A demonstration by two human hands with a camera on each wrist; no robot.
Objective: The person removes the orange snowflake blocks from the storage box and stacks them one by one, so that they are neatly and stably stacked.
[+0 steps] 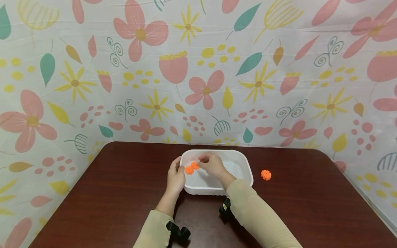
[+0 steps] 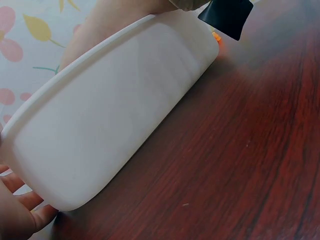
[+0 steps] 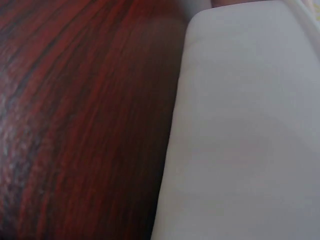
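A white plastic tray [image 1: 217,188] sits on the table, its long outer wall [image 2: 110,105] filling much of the left wrist view. My left hand [image 1: 175,176] holds the tray's left end at the rim, with its fingers [image 2: 30,200] against the outer wall. Inside, at the left, two orange snowflake-shaped discs lie together, a nearer disc [image 1: 189,170] and a farther disc [image 1: 195,165]. My right hand [image 1: 213,166] reaches over the near wall, thumb and forefinger pinching at the edge of the farther disc. In the right wrist view the tray wall [image 3: 250,120] hides this hand.
Another orange disc [image 1: 265,175] lies on the dark red-brown table [image 1: 294,206], right of the tray. Black wrist devices hang under both forearms, one at the left sleeve [image 1: 178,233] and one at the right [image 1: 225,208]. A floral curtain [image 1: 198,113] stands behind the table.
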